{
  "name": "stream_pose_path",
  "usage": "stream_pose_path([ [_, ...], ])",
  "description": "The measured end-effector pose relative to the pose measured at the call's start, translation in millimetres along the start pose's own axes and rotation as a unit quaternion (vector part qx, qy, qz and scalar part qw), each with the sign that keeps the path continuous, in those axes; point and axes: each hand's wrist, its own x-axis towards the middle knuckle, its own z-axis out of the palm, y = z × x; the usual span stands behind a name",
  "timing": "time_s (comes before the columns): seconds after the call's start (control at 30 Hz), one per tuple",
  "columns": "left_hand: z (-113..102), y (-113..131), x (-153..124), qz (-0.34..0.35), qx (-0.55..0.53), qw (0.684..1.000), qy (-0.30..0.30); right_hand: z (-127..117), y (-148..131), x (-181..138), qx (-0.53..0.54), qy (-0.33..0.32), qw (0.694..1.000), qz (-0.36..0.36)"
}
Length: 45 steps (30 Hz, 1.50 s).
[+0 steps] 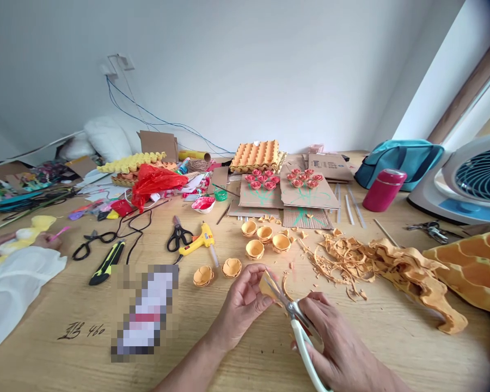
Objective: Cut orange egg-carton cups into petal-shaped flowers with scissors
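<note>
My left hand (245, 299) pinches a small orange piece of egg-carton cardboard (267, 286) over the wooden table (65, 321). In my right hand (338, 343) are white-handled scissors (300, 326), fingers wrapped round the handles, blades at the cardboard piece. Just beyond my hands lie several cut orange carton cups (255, 248) and two flower-like cups (231, 267). A heap of orange trimmings (343, 258) and torn carton (416, 272) spreads to the right.
A yellow glue gun (198, 243), black scissors (179, 235), a utility knife (107, 262), a red plastic bag (157, 181), egg trays (257, 155), cardboard sheets with red flowers (300, 188), a magenta flask (383, 190) and a fan (469, 179) crowd the table. Another person's sleeve (16, 288) is at left.
</note>
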Motion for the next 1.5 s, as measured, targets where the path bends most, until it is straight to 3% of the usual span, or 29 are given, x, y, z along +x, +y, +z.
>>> stream_pose_path([
  [0.57,-3.3,2.2,0.3,0.022,-0.032,0.998,-0.040,-0.4,-0.4,0.2,-0.024,0.019,0.999,-0.021],
  [0.97,-6.3,-4.6,0.3,0.029,0.017,0.998,-0.056,0.1,1.2,1.4,-0.045,0.040,0.998,-0.030],
  [1.5,-7.6,0.8,-0.1,0.050,0.054,0.997,-0.001,1.4,0.4,0.1,-0.029,0.023,0.999,-0.020],
])
